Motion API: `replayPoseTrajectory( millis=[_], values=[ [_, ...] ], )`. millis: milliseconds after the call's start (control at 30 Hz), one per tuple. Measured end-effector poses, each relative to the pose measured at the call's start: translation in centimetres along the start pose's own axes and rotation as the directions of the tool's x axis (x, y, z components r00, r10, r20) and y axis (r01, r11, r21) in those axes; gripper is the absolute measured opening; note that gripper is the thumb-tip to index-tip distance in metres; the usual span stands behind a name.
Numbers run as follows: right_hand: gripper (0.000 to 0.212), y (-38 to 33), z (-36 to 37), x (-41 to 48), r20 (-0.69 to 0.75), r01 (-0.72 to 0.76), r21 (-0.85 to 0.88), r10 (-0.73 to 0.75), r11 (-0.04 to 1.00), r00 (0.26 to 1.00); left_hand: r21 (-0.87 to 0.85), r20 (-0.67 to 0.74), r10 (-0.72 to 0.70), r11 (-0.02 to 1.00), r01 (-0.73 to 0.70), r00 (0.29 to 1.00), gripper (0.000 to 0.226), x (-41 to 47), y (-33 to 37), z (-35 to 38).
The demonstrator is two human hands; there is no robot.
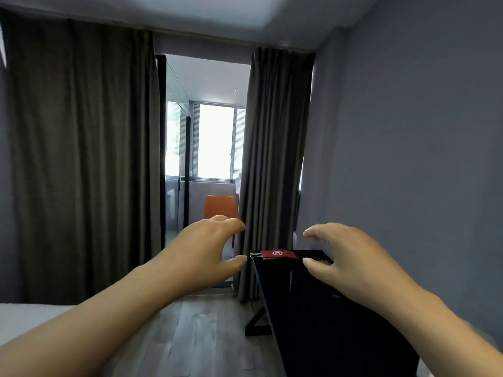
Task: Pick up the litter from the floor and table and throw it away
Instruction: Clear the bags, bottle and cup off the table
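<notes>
A black table [313,308] runs along the grey wall [408,159], and at its far end lies the litter: a small red packet [277,254] with a white round mark, a wire-handled binder clip [255,255] fixed to its left end at the table's left edge. Both of the person's bare arms reach toward that end. The left hand [209,246] hovers off the table's left side, over the floor, with fingers loosely curved and spread away from the thumb, holding nothing; its thumb tip is just beside the clip, and whether they touch cannot be told. The right hand [340,254] hangs above the far end of the table, to the right of the packet, fingers likewise apart and curved, gripping nothing, its thumb tip near the packet's right end. Behind the table's far end a dark curtain [275,159] hangs to the wooden floor [196,336]. Beyond the table, through the gap left of that curtain, stand an orange chair [220,206] and a bright window [215,140]. A white bed corner [27,319] shows well left of the table.
</notes>
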State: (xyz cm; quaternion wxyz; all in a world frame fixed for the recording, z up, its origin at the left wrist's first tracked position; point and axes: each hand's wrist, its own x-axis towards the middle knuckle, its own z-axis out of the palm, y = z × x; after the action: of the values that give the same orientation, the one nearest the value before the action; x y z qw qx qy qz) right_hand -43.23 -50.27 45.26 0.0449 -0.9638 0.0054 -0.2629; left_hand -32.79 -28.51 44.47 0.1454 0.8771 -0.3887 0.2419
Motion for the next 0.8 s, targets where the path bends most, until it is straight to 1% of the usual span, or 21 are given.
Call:
replayPoseTrajectory(
  millis=[100, 267, 433, 600, 800],
  values=[
    [0.046, 0.4, 3.6, 4.0, 0.009, -0.048, -0.005, 0.048, 0.999, 0.999, -0.031, 0.023, 0.021, 0.999, -0.021, 0.999, 0.056, 3.4, -4.3, 2.9],
    [0.039, 0.6, 8.5, 11.4, 0.032, -0.153, -0.001, 0.153, 0.988, 0.988, -0.072, 0.053, 0.069, 0.995, -0.065, 0.996, 0.055, 9.6, -11.7, 6.1],
    [0.042, 2.2, 13.4, 16.8, 0.079, -0.233, -0.018, 0.234, 0.972, 0.969, -0.120, 0.071, 0.125, 0.986, -0.116, 0.990, 0.054, 15.3, -17.6, 10.8],
    [0.045, 5.7, 18.3, 21.7, 0.110, -0.307, -0.041, 0.309, 0.951, 0.945, -0.178, 0.138, 0.167, 0.974, -0.141, 0.976, 0.055, 20.9, -21.7, 17.2],
    [0.043, 12.0, 24.8, 27.8, 0.135, -0.367, -0.041, 0.370, 0.929, 0.919, -0.206, 0.164, 0.190, 0.966, -0.155, 0.968, 0.056, 28.9, -25.4, 25.1]
  ],
)
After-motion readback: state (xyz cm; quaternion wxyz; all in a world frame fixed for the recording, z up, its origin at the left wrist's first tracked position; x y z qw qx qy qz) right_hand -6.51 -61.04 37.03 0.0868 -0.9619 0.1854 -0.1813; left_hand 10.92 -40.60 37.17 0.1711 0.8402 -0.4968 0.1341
